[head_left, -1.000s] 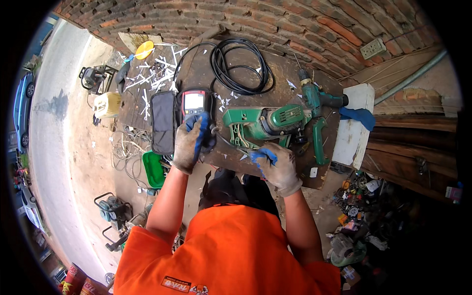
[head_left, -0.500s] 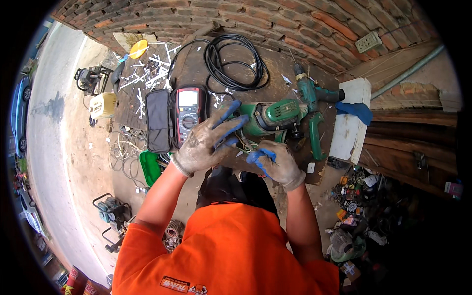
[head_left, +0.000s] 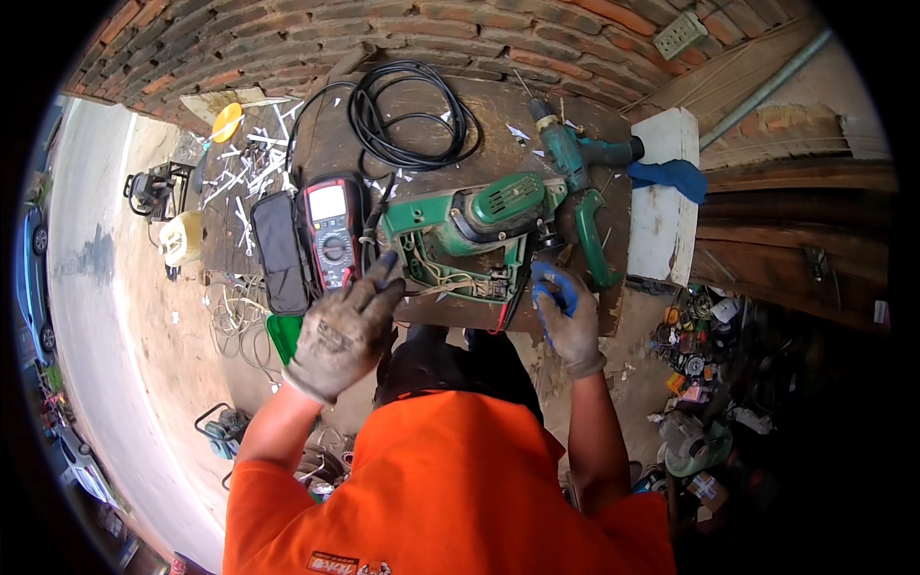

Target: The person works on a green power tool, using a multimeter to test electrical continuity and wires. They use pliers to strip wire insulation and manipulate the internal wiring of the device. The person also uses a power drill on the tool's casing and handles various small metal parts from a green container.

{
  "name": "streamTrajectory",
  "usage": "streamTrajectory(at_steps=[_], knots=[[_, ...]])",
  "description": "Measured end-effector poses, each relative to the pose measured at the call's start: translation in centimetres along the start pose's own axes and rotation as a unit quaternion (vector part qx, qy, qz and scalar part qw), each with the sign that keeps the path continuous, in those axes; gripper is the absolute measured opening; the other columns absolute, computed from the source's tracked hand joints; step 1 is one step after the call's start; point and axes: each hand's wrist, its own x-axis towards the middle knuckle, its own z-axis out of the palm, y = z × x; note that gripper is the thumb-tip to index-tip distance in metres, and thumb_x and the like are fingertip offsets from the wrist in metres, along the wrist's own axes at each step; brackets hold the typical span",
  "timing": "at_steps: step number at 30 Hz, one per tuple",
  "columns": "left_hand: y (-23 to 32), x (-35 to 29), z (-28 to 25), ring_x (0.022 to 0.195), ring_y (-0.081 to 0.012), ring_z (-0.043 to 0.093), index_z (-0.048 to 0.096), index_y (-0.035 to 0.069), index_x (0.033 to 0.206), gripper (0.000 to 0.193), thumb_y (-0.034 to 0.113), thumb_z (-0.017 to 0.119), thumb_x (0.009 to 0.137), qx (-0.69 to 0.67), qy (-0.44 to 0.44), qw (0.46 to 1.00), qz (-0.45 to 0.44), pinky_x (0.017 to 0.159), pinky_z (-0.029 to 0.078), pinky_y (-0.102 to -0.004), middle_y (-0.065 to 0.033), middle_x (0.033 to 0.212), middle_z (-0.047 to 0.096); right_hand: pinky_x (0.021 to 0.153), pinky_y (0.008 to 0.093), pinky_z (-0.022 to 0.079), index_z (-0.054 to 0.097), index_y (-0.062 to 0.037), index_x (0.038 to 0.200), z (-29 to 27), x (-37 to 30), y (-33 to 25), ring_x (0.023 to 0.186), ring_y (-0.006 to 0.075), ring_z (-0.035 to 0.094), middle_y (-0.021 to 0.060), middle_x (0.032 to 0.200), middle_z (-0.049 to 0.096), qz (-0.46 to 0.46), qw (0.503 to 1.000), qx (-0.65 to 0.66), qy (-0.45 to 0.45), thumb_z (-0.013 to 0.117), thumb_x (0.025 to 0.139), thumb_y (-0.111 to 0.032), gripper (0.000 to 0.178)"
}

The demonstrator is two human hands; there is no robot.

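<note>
A green power tool (head_left: 508, 196) lies on the wooden bench, its handle housing open. Pale wires (head_left: 448, 280) and a switch block show inside that handle. My left hand (head_left: 335, 335), in a grey work glove with blue fingers, hovers left of the handle. Its fingers are stretched out and nothing is in them. Just right of the handle is my right hand (head_left: 565, 316), gloved alike, fingers half curled with a gap between them and no thing visible in it. A red and black multimeter (head_left: 333, 230) lies beyond my left hand. A loose green handle cover (head_left: 595, 238) rests to the right.
Coiled black cable (head_left: 412, 115) lies at the back, near the brick wall. A teal drill (head_left: 575, 149) stands right of the tool; a blue cloth (head_left: 671, 177) lies on a white board. White scraps (head_left: 254, 158) litter the left. A black pouch (head_left: 281, 251) adjoins the multimeter.
Both hands have drawn back from the tool's handle, the left one leftward and nearer me, baring the wires. My right hand no longer touches the wires. The whole view has shifted slightly.
</note>
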Motion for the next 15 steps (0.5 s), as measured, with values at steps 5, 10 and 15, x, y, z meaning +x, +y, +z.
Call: streamTrajectory(at_steps=[5,10,15], knots=[[3.5,2.4,0.5,0.087,-0.0272,0.068,0.063,0.006,0.116,0.037,0.014,0.069,0.08,-0.036,-0.027,0.997,0.061,0.067,0.057,-0.0363,-0.0137,0.122,0.062,0.071,0.0257,0.049,0.061,-0.0017,0.123,1.4,-1.0,0.1,0.084,0.013,0.059,0.0076,0.105,0.059,-0.032,0.998,-0.056,0.014,0.066,0.089,-0.009,0.035],[4.0,5.7,3.2,0.078,-0.0322,0.067,0.062,0.011,0.111,0.026,0.016,0.06,0.086,0.005,-0.113,0.993,0.024,0.061,0.054,-0.0415,-0.0119,0.096,0.062,0.083,0.0395,0.048,0.06,-0.0104,0.127,3.0,-1.2,-2.8,0.097,0.0307,0.058,0.0178,0.114,0.054,-0.086,0.969,-0.232,-0.012,0.073,0.081,-0.027,0.05],[3.9,6.8,4.0,0.075,-0.0335,0.067,0.062,0.013,0.114,0.033,0.013,0.059,0.081,0.074,-0.151,0.985,0.041,0.059,0.053,-0.0426,-0.0161,0.095,0.061,0.088,0.0443,0.046,0.058,-0.0152,0.132,3.4,-0.2,-3.6,0.102,0.0364,0.055,0.0203,0.114,0.05,-0.131,0.909,-0.392,-0.058,0.078,0.074,-0.028,0.063]])
